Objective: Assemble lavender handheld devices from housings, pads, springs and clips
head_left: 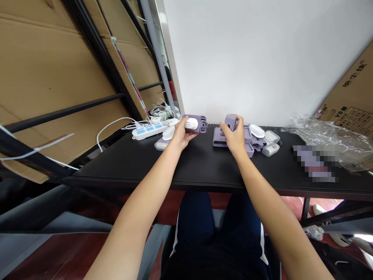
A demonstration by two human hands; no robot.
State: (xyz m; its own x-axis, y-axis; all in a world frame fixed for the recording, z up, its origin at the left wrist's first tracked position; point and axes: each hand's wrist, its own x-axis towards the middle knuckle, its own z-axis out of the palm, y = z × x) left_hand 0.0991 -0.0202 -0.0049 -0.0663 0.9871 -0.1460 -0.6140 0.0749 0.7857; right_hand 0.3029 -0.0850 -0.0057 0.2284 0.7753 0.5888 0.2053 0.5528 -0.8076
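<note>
My left hand (182, 136) is closed around a flat purple plastic piece (201, 123) with a white oval, brush-like pad (191, 123) on it. In my right hand (234, 134) is a purple plastic housing (230, 121), raised and tilted over the tabletop parts. A thin coiled spring (212, 125) shows between the hands; whether it is attached to either piece, I cannot tell. Close to my right hand lie more purple parts (220, 139), another white oval pad (256, 131) and clear containers (271, 149). Partly behind my left hand, a white oval piece (168, 134) rests on a clear container (161, 144).
A white power strip (150, 130) with cables stands at the table's left. Crumpled clear plastic (329, 136) and a pixelated item (316, 163) lie at the right of the black table (204, 169). A cardboard box (349, 89) leans there; a metal frame (107, 66) rises at left.
</note>
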